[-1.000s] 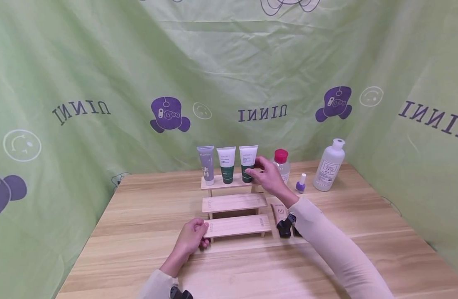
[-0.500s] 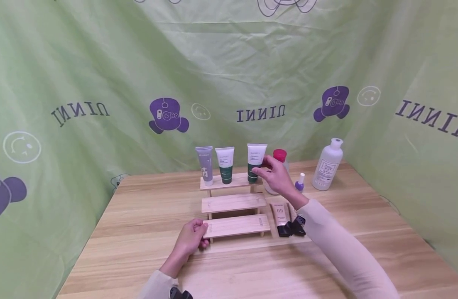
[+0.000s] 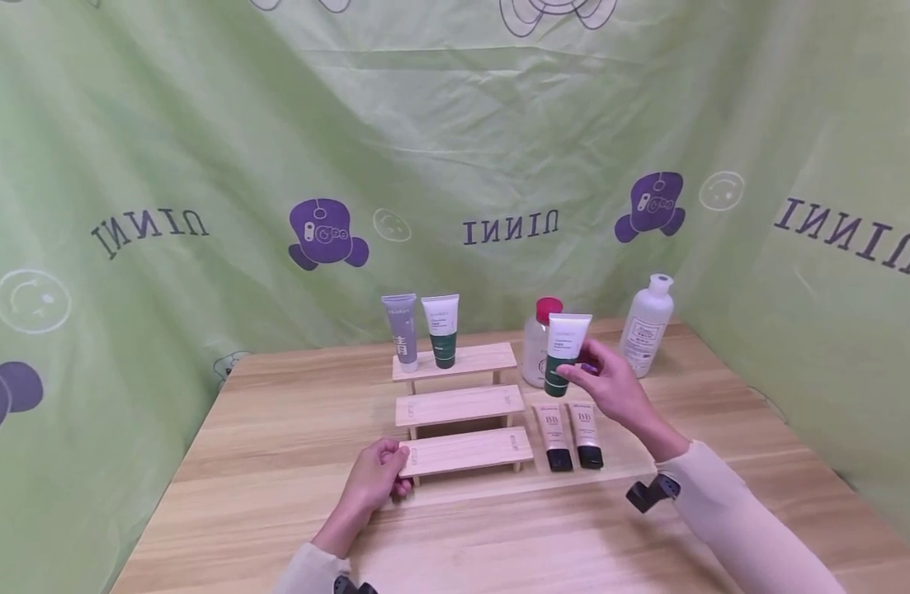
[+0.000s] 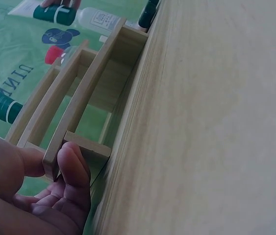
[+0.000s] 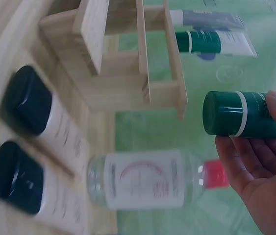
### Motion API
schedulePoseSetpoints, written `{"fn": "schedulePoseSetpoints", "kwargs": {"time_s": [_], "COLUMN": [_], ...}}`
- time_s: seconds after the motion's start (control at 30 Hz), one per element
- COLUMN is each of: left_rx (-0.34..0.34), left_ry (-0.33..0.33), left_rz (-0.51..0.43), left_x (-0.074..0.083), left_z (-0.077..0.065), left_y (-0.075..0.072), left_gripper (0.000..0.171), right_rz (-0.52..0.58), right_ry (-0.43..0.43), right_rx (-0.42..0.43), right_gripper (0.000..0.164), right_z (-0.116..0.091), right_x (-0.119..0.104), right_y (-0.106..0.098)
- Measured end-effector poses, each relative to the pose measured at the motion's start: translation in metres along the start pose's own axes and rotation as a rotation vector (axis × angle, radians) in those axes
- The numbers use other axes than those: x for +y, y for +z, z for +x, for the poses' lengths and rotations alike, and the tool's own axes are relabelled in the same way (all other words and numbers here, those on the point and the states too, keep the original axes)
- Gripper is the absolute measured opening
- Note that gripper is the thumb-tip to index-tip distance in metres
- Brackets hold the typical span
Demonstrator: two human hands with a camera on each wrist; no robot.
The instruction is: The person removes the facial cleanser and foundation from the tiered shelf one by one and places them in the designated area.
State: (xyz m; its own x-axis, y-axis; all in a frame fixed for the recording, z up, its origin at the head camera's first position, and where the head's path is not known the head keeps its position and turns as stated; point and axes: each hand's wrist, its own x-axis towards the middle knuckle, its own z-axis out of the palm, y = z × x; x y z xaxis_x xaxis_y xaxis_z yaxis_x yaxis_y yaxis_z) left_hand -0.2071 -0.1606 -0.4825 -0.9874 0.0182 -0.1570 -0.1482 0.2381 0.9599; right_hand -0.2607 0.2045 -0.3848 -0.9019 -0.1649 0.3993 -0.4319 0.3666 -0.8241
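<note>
In the head view a three-tier wooden display stand [image 3: 465, 450] sits mid-table. My left hand [image 3: 374, 472] pinches the left end of its lowest shelf; the left wrist view shows thumb and fingers around that board's corner. My right hand [image 3: 616, 386] holds a white and green squeeze tube [image 3: 566, 342] upright, cap down, in the air right of the stand. In the right wrist view its green cap [image 5: 223, 113] points away from the fingers. On the top shelf stand a grey-purple tube [image 3: 402, 330] and a matching white and green tube [image 3: 441, 326], side by side at the left.
A clear bottle with a red cap [image 3: 549, 307] stands behind the held tube. Two BB cream tubes [image 3: 553, 431] with black caps lie right of the stand. A white bottle [image 3: 647, 326] stands at the back right. Green printed cloth [image 3: 440, 148] hangs behind the table.
My right hand has lifted the white and green tube off the top shelf and carried it right and toward me. The left hand keeps its hold on the lowest shelf.
</note>
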Motion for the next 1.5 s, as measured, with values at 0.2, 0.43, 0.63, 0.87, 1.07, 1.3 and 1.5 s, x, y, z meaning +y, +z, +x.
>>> {"fn": "schedulePoseSetpoints", "kwargs": {"time_s": [0.2, 0.43, 0.63, 0.87, 1.07, 1.3, 1.5], "left_rx": [0.020, 0.015, 0.019, 0.014, 0.024, 0.024, 0.030], "left_ry": [-0.004, -0.009, -0.002, -0.007, -0.006, 0.000, -0.006], "left_rz": [-0.005, -0.010, -0.001, 0.007, 0.009, 0.012, 0.025], "left_x": [0.001, 0.000, -0.001, -0.001, -0.001, -0.004, -0.002], "left_z": [0.001, 0.001, 0.001, 0.000, 0.002, 0.003, 0.003], "left_y": [-0.003, -0.002, 0.000, 0.001, 0.001, 0.002, 0.002], "left_gripper": [0.030, 0.029, 0.030, 0.030, 0.028, 0.027, 0.026], "right_rz": [-0.009, -0.050, -0.034, -0.068, -0.128, -0.176, -0.178], "right_ry": [0.018, 0.153, 0.275, 0.436, 0.559, 0.628, 0.663], "right_rx": [0.037, 0.048, 0.002, -0.057, -0.103, -0.147, -0.170], "right_gripper": [0.037, 0.041, 0.044, 0.049, 0.044, 0.038, 0.035], "right_z": [-0.010, -0.028, -0.039, -0.048, -0.050, -0.052, -0.049], "right_x": [0.015, 0.039, 0.053, 0.062, 0.067, 0.074, 0.076], "right_y": [-0.016, -0.030, -0.039, -0.045, -0.048, -0.049, -0.050]}}
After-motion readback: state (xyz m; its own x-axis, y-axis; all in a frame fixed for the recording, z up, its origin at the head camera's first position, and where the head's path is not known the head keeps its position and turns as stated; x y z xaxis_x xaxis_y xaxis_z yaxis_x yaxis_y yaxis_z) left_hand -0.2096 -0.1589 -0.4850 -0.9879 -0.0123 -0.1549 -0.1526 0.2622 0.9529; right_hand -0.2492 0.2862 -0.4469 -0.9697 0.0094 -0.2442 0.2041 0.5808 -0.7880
